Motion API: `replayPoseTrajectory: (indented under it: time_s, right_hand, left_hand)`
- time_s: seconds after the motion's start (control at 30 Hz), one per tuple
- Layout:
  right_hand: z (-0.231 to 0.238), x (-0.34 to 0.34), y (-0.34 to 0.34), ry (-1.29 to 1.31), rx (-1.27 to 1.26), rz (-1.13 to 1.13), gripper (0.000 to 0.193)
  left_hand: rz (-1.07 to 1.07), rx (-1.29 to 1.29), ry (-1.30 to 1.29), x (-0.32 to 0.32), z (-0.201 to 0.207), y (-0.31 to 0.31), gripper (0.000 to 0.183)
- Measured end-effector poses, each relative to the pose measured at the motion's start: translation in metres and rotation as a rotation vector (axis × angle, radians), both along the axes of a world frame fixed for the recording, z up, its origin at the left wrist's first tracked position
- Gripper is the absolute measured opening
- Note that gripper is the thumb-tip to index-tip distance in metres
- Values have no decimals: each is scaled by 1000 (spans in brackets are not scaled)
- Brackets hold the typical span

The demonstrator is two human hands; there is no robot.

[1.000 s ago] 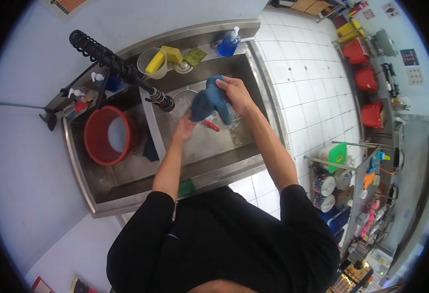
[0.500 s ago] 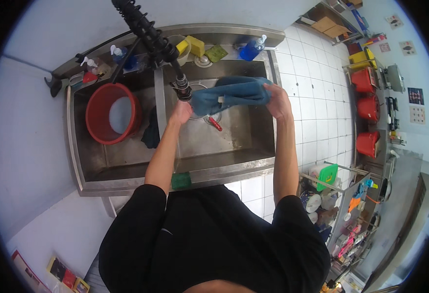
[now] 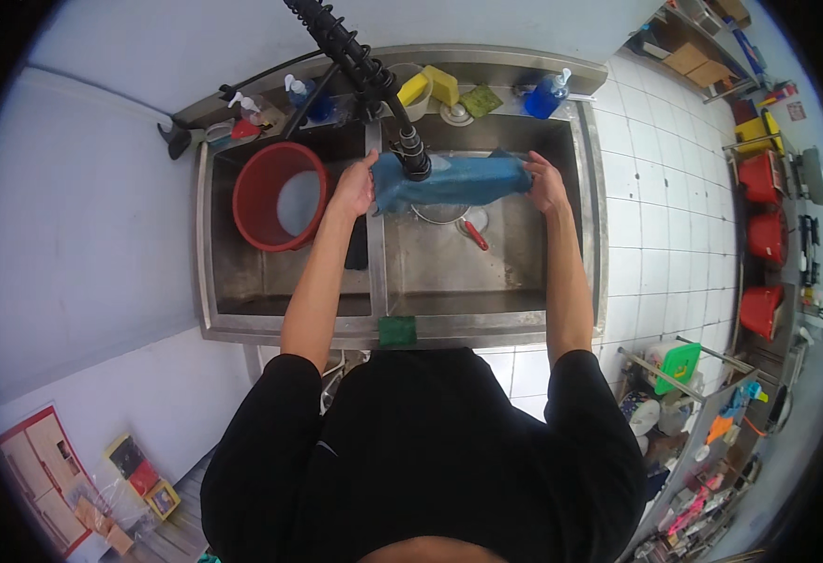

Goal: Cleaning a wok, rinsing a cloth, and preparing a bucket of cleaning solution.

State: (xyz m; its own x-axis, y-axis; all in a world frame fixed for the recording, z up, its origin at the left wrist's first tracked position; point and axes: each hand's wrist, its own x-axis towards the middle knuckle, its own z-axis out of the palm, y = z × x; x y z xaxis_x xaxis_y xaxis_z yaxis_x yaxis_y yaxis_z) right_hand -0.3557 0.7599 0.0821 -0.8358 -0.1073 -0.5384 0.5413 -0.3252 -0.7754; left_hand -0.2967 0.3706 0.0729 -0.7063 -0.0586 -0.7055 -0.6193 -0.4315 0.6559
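Note:
A blue cloth (image 3: 472,180) is stretched between my two hands above the right basin of a steel double sink (image 3: 486,305). My left hand (image 3: 355,186) pinches its left end, and my right hand (image 3: 545,181) grips the right end. The black spring-hose faucet (image 3: 415,155) comes down over the cloth's left part, its spout in front of the fabric. Below the cloth, a round strainer or pan with a red handle (image 3: 475,235) lies on the basin floor, partly covered by the cloth.
A red bucket (image 3: 254,206) with pale liquid stands in the left basin, dark cloth beside it. Along the back ledge are yellow sponges (image 3: 442,86), a green scouring pad (image 3: 481,98) and a blue soap bottle (image 3: 546,96). Another green pad (image 3: 397,330) lies on the front rim.
My hands have pulled the cloth out flatter and more level under the faucet, both still gripping its ends. The whole view has shifted, so the sink appears farther right.

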Motion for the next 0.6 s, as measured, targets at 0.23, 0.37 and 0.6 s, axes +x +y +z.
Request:
replayPoseTrajectory:
  time_s: [0.23,0.37,0.6]
  right_hand:
    - [-46,-1,-46,86,-236,85,64]
    - [-27,4,-64,178,-343,74,63]
    - [-81,41,-84,175,-172,221,62]
  left_hand:
    - [95,23,100,4,68,-17,29]
    - [88,46,96,12,110,-20,25]
    - [60,110,125,6,71,-25,23]
